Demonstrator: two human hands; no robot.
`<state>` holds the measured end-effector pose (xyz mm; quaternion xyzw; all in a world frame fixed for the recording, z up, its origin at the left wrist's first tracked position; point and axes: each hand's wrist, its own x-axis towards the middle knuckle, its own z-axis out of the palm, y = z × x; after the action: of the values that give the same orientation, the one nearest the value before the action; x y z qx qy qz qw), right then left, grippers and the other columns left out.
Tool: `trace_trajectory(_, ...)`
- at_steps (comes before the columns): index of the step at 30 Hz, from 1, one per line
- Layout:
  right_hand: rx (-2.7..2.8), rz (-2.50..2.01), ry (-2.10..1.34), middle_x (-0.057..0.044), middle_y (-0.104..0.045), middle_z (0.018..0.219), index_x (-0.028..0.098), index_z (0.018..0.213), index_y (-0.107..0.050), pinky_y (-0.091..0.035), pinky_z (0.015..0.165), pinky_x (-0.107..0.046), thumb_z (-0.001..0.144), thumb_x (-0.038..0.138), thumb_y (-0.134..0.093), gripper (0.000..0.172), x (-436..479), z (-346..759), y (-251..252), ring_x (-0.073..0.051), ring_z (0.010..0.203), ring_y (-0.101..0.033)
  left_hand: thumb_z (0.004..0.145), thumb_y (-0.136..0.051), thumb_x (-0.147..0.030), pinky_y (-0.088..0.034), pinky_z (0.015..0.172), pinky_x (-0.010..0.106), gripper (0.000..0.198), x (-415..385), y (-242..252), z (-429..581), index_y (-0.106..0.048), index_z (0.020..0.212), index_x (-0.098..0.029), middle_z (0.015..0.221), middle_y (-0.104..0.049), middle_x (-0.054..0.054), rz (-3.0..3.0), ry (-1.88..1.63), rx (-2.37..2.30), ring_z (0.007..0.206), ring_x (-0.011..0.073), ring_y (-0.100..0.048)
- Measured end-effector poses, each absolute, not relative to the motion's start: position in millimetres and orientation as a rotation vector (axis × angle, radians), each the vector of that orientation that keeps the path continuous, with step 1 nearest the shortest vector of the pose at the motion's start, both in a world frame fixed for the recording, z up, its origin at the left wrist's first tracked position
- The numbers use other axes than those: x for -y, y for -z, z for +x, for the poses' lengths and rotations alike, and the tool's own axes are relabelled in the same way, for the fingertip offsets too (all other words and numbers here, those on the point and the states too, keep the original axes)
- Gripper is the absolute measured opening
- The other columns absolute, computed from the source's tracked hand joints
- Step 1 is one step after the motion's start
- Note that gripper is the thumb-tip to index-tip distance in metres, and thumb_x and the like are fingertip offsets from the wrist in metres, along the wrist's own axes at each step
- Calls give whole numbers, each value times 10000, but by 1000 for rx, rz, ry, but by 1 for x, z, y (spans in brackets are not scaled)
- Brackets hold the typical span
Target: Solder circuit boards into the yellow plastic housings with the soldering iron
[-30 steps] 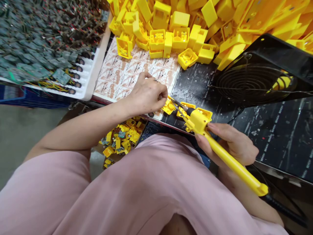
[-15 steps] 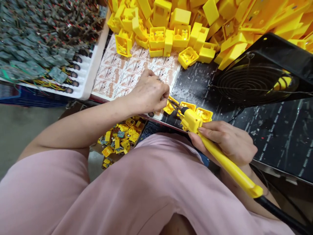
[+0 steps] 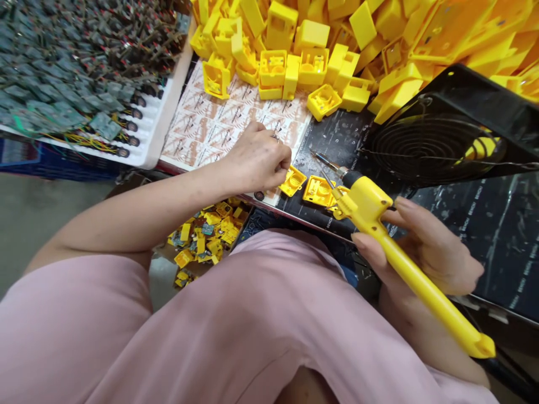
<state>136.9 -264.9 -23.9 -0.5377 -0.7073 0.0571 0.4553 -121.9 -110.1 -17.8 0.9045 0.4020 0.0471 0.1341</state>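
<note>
My right hand [image 3: 425, 247] holds a yellow soldering iron [image 3: 404, 264] by its handle, thumb on one side and fingers on the other. Its metal tip points up and left, raised above the bench and apart from the small yellow cases. My left hand [image 3: 263, 160] is closed, fingertips pinched at the edge of an open yellow case [image 3: 293, 180]; what they grip is hidden. To the right lies a second open yellow case [image 3: 319, 192]. A third case is partly covered by the iron.
A heap of yellow housings [image 3: 311, 33] covers the back. At right stands a black fan [image 3: 425, 140]. A white foam tray [image 3: 154, 134] at left bears many wired circuit boards [image 3: 105, 126]. Below the bench edge sits a box of yellow parts [image 3: 210, 230].
My right hand has drawn the soldering iron away to the right, off the case by my left fingers. My left hand stays almost in place.
</note>
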Motion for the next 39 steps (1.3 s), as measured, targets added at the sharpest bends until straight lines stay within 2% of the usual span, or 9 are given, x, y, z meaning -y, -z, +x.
trace_trajectory(5,1819,-1246,-21,-32,-826,1029,327,1534,-595,-666,772,-317,906,393,-844,679,265,145,24,-227,829,-808,948,-535,-349,-476,1077,484,321,103,-2,-138,-822,1026,-228,1035,-794,63,2628,-88,-1119,1092,284,-714)
trace_trajectory(10,1894,-1180,58,-47,-805,895,245,1539,-601,-621,713,-286,1031,565,-583,600,262,150,28,-198,725,-776,940,-698,-408,-425,1235,486,513,108,10,-143,-685,1430,-260,1586,-616,79,2578,-101,-779,1479,322,-554)
trace_trajectory(15,2135,-1067,165,16,-728,731,237,1535,-596,-555,672,-246,1008,357,-720,554,247,147,19,-150,597,-699,1012,-645,-273,-514,1152,375,424,125,3,-171,-699,1420,-171,1468,-703,150,2462,-38,-558,1330,260,-681)
trace_trajectory(19,2222,-1041,181,6,-700,743,230,1591,-527,-524,654,-274,966,310,-780,679,238,148,19,-159,595,-665,1032,-631,-527,-572,997,305,456,118,-37,-227,-701,1399,-265,1342,-778,43,2233,230,-547,1162,189,-744)
trace_trajectory(23,2259,-997,245,44,-622,661,262,1495,-624,-470,572,-260,991,295,-754,522,225,148,29,-128,522,-581,1036,-392,-792,-425,1146,415,794,71,-21,-242,-551,1528,-190,1469,-664,34,2481,-201,-1371,1304,218,-532)
trace_trajectory(26,2273,-954,271,55,-586,642,289,1287,-723,-508,601,-252,963,288,-788,330,214,147,38,-130,530,-578,1085,-220,-786,-332,1122,421,734,31,13,-230,-325,1641,-317,1303,-659,-91,2468,-293,-1932,1305,175,-309)
trace_trajectory(29,2259,-981,214,13,-677,753,274,1317,-666,-611,737,-314,917,412,-836,456,209,148,46,-187,654,-688,1106,-133,-746,-352,1105,406,660,20,27,-219,-339,1601,-360,1271,-648,-124,2453,-168,-1963,1283,140,-300)
trace_trajectory(36,2212,-989,36,-58,-778,988,279,1539,-506,-653,684,-337,849,244,-891,791,205,144,63,-259,790,-783,977,-639,-242,-535,911,348,725,121,13,-155,-397,1657,-179,1120,-770,91,2719,30,-831,1045,246,-706)
trace_trajectory(39,2173,-964,63,-47,-785,976,305,1539,-523,-638,617,-327,872,199,-853,752,198,135,66,-257,734,-783,1012,-618,-242,-535,1069,342,646,142,28,-132,-427,1613,-104,1564,-582,216,2724,-204,-739,1274,251,-677)
